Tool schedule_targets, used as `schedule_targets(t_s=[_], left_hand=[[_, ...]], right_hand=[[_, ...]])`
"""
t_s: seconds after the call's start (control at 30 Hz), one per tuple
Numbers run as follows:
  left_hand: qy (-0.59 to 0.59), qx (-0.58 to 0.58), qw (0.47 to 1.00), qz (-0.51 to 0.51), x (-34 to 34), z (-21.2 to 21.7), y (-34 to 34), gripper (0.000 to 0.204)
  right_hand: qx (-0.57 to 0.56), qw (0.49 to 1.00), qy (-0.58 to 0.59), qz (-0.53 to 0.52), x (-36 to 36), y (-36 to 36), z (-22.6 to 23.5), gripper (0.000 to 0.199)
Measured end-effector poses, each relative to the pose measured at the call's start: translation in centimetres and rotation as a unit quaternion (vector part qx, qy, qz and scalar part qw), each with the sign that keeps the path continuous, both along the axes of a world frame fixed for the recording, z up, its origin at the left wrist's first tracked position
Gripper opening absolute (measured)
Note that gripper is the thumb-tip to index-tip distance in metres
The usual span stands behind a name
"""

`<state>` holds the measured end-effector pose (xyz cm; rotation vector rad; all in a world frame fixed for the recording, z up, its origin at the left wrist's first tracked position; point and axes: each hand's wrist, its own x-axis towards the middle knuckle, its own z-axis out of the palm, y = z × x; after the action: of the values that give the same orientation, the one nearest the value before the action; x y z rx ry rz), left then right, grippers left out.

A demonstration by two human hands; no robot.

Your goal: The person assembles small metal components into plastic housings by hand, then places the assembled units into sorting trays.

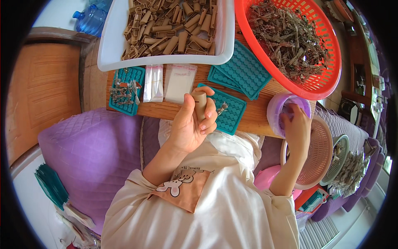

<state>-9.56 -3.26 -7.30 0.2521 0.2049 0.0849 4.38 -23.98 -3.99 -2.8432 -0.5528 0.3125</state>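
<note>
Holds a tan tube (200, 106) nearly upright in the left hand (190, 124), well to the left of the purple tub (273, 118); has thumb and fingers curled round it. Reaches with the right hand (297, 124) down inside the tub, fingertips hidden from view; cannot tell how far spread or whether gripping anything.

Keep the left grip low on the tube, leaving the upper end and its dark mark in plain sight. Hold it still while feeling about in the tub, best with a light touch so as not to tip or drag it off the table (257, 120). Cannot tell what lies at the bottom; go by feel, or turn the wrist aside for a clear look.

Mind the teal tray (236, 120) just left of the tub, bearing a few silvery bits (224, 107); avoid brushing them with wrist or knuckles. Leave undisturbed the stacked trays (253, 72) beyond the tub and to its left. Farther out, note the red basket (327, 88) beyond the tub, the pink basket (317, 153) to its right, and the white bin (166, 62) of tan pieces (182, 41) far beyond to its left.
</note>
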Motion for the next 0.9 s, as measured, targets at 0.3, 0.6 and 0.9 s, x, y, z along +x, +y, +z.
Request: schedule_targets(t_s=[0.3, 0.6, 0.9], left_hand=[[0.05, 0.049, 0.997, -0.018, 0.3, 0.9, -0.2, 0.045], [0.032, -0.198, 0.975, -0.091, 1.0, 0.5, -0.4, 0.028], [0.117, -0.243, 0.957, -0.103, 1.4, 1.2, -1.0, 0.026]], right_hand=[[0.073, 0.997, 0.019, 0.009, 0.8, 0.2, 0.0, 0.013], [0.259, 0.953, 0.058, -0.148, 1.1, -1.5, 0.5, 0.009], [0.403, 0.893, 0.114, -0.164, 0.1, -0.4, 1.4, 0.004]])
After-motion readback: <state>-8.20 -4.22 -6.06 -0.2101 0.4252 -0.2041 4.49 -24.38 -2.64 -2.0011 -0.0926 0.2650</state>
